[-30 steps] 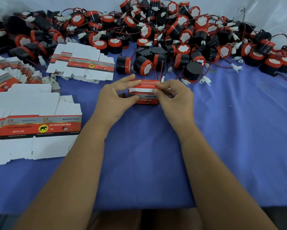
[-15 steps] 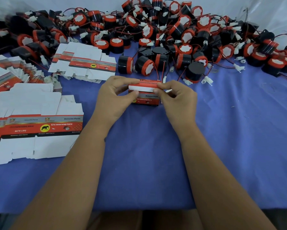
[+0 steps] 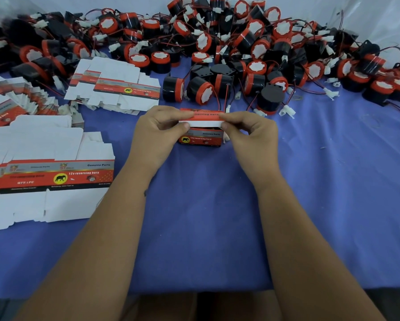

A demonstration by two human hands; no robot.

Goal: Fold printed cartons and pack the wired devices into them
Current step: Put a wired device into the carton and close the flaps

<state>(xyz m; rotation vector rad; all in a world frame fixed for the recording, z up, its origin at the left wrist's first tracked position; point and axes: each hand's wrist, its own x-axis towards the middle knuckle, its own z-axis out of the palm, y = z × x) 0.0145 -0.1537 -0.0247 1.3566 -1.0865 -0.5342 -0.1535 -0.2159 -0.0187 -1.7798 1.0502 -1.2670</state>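
Head view | left hand (image 3: 156, 129) fingers curled, pinching carton (image 3: 200, 133) lid flap | right hand (image 3: 250, 133) fingers pinching same flap | carton resting on desk (image 3: 310, 181), horns (image 3: 217, 54) heaped far.

At the centre of a blue cloth (image 3: 321, 181), a small red carton (image 3: 200, 140) stands with its white lid flap (image 3: 202, 123) held over the top: the left hand (image 3: 157, 133) pinches the flap's 9 o'clock end and the right hand (image 3: 250, 133) pinches its 3 o'clock end, thumbs toward the person. A heap of black-and-red horns (image 3: 252, 47) with red wires and white plugs runs across the cloth from 10 to 2 o'clock, the nearest pair (image 3: 187, 90) just beyond the carton at 12. Flat cartons lie in stacks at 9 o'clock (image 3: 48, 177), 10 o'clock (image 3: 16, 105) and 11 o'clock (image 3: 115, 86).
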